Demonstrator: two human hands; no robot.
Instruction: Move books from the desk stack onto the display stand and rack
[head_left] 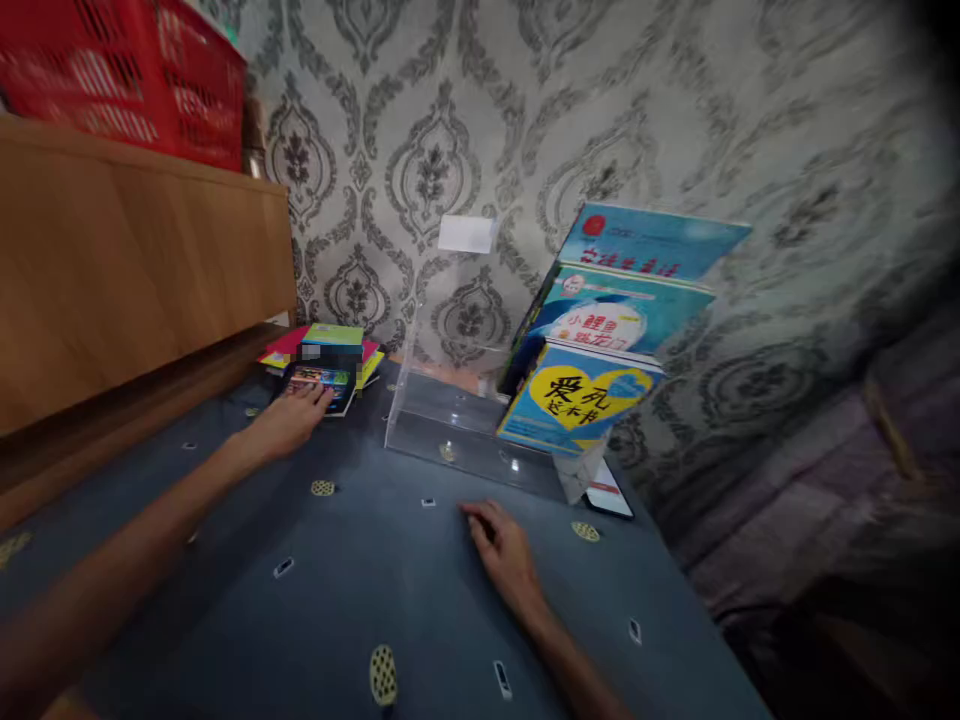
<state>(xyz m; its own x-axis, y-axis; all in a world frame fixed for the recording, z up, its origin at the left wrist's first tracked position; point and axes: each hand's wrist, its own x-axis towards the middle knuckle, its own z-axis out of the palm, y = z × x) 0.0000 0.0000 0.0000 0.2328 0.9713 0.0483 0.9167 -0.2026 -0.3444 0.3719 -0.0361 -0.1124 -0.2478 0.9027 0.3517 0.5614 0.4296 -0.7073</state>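
Note:
My left hand (300, 412) reaches to a small stack of books at the table's far left. Its fingers lie outstretched on the dark-covered book (341, 385), not wrapped around it. Green and pink covers show behind and under that book. My right hand (506, 550) rests on the table in front of a clear plastic book stand (450, 455), fingers loosely bent, holding nothing. At the stand's right side, tiered, are a blue book with a yellow heart (581, 405), a teal book (667, 310) and a taller blue book (660, 240).
A phone-like flat object (611, 495) lies partly behind the stand's right corner. To the left, a wooden cabinet (142, 270) carries a red plastic basket (199, 95). The table (420, 600) has a dark patterned cover and backs onto a patterned wall.

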